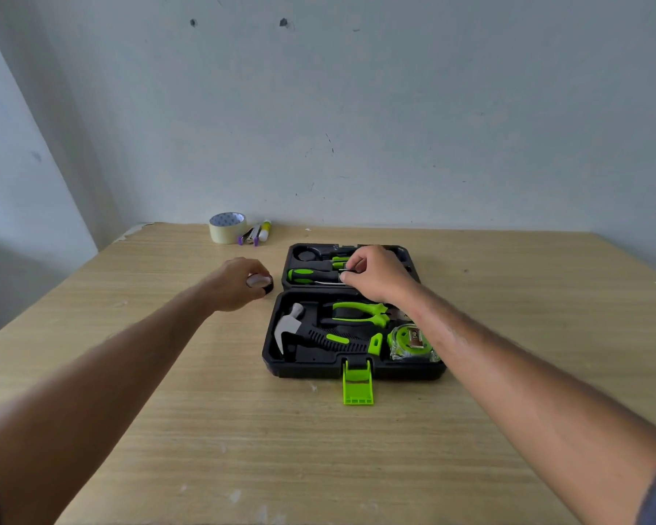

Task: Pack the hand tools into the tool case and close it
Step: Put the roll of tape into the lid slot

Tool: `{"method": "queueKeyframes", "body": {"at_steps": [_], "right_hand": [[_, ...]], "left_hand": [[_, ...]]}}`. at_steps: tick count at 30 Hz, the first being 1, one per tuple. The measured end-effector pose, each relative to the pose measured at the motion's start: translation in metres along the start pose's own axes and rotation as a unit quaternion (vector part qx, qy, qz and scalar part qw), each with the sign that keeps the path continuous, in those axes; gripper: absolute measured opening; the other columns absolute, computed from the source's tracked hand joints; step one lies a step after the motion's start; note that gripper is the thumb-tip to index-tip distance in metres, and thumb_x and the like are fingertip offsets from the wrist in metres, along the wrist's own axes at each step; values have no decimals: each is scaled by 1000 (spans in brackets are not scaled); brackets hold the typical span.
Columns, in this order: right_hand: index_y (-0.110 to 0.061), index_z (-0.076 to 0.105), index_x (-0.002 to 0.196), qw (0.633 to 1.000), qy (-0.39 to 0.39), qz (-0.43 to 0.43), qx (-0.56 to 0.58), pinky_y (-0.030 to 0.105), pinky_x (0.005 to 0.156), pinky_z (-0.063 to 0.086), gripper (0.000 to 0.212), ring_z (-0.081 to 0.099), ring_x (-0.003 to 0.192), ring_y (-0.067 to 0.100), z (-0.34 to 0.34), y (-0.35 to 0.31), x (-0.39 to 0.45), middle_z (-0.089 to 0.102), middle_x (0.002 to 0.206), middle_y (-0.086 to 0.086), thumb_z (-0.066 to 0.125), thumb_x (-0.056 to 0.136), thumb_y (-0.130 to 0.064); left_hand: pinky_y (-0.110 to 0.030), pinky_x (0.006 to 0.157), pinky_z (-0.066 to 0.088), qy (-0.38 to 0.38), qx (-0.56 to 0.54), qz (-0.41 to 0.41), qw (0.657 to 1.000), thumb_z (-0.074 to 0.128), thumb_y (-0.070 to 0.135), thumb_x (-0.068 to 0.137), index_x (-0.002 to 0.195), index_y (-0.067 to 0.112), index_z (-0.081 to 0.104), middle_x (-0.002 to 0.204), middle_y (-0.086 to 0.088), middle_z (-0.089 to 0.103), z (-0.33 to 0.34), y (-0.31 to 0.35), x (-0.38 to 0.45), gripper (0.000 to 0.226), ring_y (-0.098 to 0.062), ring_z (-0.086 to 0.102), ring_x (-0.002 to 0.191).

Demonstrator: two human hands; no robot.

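A black tool case [277, 358] lies open on the wooden table, its green latch [358, 386] hanging toward me. The near half holds a hammer [311, 335], green-handled pliers [360, 314] and a tape measure [409, 341]. In the far half lie green-and-black screwdrivers [311, 275]. My right hand [375, 272] hovers over the far half and pinches a thin metal tool by the screwdriver shafts. Left of the case, my left hand [239, 284] grips a small black roll of tape [263, 284] on the table.
A roll of masking tape [228, 227], a stapler [250, 235] and a glue stick [264, 230] sit at the table's far edge against the wall. The table's left edge runs close to a side wall.
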State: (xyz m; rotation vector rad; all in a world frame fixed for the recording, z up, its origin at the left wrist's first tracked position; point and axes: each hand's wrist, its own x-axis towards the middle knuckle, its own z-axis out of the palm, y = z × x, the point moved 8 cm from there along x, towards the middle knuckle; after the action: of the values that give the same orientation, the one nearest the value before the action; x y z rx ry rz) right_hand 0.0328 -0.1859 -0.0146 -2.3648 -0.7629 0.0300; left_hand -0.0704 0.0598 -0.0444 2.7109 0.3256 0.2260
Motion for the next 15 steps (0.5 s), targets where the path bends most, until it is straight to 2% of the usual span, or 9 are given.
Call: {"method": "queueKeyframes", "body": {"at_steps": [3, 6, 9, 11, 15], "right_hand": [[-19, 72, 100, 1000, -12, -16, 13, 33, 79, 53, 18, 66, 89, 18, 8, -8, 2, 70, 94, -3, 75, 88, -32], [-19, 72, 100, 999, -16, -30, 28, 24, 66, 44, 16, 62, 80, 11, 15, -17, 8, 65, 85, -9, 74, 89, -30], [-17, 72, 102, 998, -21, -42, 39, 21, 60, 41, 16, 58, 75, 5, 20, -25, 16, 64, 85, -10, 72, 91, -28], [-17, 72, 104, 998, -18, -42, 48, 21, 59, 41, 16, 60, 76, 7, 23, -28, 23, 67, 90, -6, 72, 91, -27], [-16, 71, 108, 998, -22, -33, 41, 23, 61, 43, 17, 62, 79, 14, 28, -28, 38, 69, 94, -2, 70, 92, -23]], "left_hand": [[-37, 86, 51, 30, -31, -6, 999, 77, 29, 86, 122, 16, 65, 112, -1, 65, -4, -1, -1, 40, -22, 61, 99], [-38, 83, 54, 53, -52, -10, 997, 81, 26, 82, 126, 17, 61, 114, 2, 64, -11, 3, 1, 50, -19, 65, 92], [-30, 74, 53, 80, -89, -1, 993, 85, 24, 77, 127, 18, 61, 116, 4, 63, -17, 10, 9, 56, -16, 66, 88], [-23, 70, 46, 98, -94, 12, 991, 86, 23, 76, 128, 16, 62, 116, 3, 64, -23, 18, 17, 57, -17, 64, 91], [-29, 82, 50, 103, -96, 27, 990, 85, 25, 78, 131, 13, 63, 118, 0, 67, -27, 31, 38, 59, -18, 65, 99]]}}
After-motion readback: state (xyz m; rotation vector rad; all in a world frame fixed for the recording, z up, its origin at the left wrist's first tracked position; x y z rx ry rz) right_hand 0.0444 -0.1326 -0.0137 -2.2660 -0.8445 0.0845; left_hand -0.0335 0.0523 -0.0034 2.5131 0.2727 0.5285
